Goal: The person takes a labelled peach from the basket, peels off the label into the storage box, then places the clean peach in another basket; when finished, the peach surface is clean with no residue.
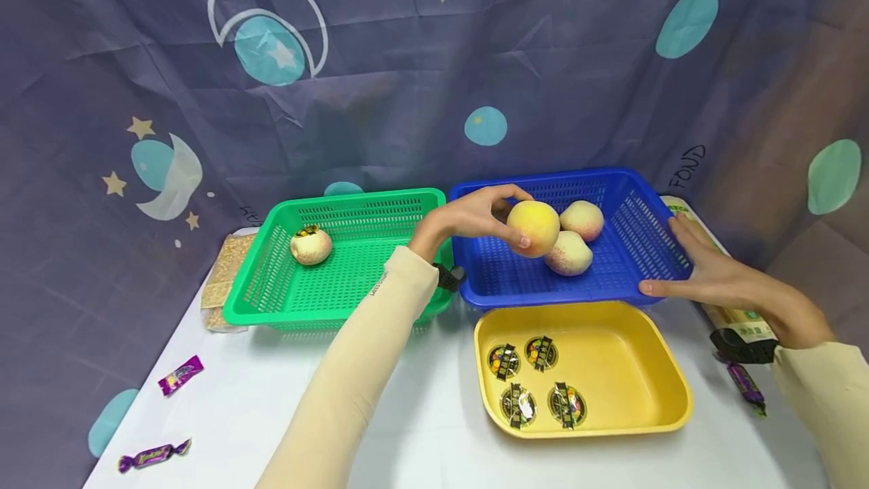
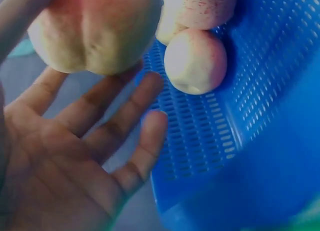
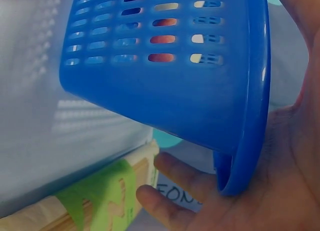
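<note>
My left hand pinches a yellow peach between thumb and fingertips, above the left part of the blue basket. In the left wrist view, the peach's cleft side shows, and the lower fingers are spread. Two more peaches, one at the back and one nearer, lie in the blue basket. My right hand rests at that basket's right rim, thumb and fingers spread. In the green basket, a peach bears a dark-and-gold label.
A yellow tray in front holds several round fruit stickers. Wrapped candies lie at the left and one at the right. Food packs stand beside the baskets, one at the left, one behind my right hand.
</note>
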Available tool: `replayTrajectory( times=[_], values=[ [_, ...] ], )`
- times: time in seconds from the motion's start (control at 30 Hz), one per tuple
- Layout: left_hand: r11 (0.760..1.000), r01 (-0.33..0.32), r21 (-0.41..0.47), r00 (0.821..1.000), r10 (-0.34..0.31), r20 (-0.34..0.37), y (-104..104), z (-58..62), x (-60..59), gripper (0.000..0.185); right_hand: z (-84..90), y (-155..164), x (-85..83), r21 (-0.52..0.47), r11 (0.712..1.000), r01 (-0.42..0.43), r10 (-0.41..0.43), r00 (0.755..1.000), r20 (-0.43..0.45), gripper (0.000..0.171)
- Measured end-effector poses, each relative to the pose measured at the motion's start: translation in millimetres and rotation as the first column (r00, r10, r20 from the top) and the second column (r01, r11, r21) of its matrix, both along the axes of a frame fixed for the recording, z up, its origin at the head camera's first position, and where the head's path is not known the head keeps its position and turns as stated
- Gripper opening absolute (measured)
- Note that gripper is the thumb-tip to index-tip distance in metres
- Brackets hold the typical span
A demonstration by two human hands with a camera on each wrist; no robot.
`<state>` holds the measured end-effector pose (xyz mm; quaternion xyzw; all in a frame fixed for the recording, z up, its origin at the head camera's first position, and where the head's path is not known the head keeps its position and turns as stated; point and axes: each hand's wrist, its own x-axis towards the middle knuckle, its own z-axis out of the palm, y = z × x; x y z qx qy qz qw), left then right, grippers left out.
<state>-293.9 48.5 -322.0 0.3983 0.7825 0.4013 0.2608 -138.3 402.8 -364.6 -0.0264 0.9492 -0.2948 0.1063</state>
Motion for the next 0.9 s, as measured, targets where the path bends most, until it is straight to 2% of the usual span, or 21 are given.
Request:
replayTrajectory(
  times=[0.17,0.4,0.63,0.77,0.9],
  values=[
    [0.996,-0.019,-0.086,1.000,0.018,-0.016,12,-5.5,-4.3,0.065,0.5,1,2.0,0.010,1.000,0.011,-0.011,1.000,0.005,0.124],
    [0.990,-0.055,-0.133,0.998,0.052,-0.026,24,-20.3,-8.3,0.067,0.7,-2,1.1,-0.001,1.000,0.003,-0.003,1.000,-0.007,0.124],
    [0.990,-0.085,-0.115,0.993,0.094,0.071,29,-34.9,-12.1,0.069,-1.8,-2,1.4,-0.004,1.000,-0.007,0.007,1.000,-0.025,0.123],
    [0.988,-0.111,-0.109,0.989,0.120,0.086,31,-38.1,-11.8,0.071,-1.8,-2,0.9,0.000,1.000,-0.007,0.007,1.000,-0.025,0.123],
    [0.987,-0.105,-0.118,0.987,0.118,0.105,33,-41.3,-11.7,0.070,-1.7,-2,0.0,-0.003,1.000,-0.004,0.003,1.000,-0.019,0.123]
  ],
)
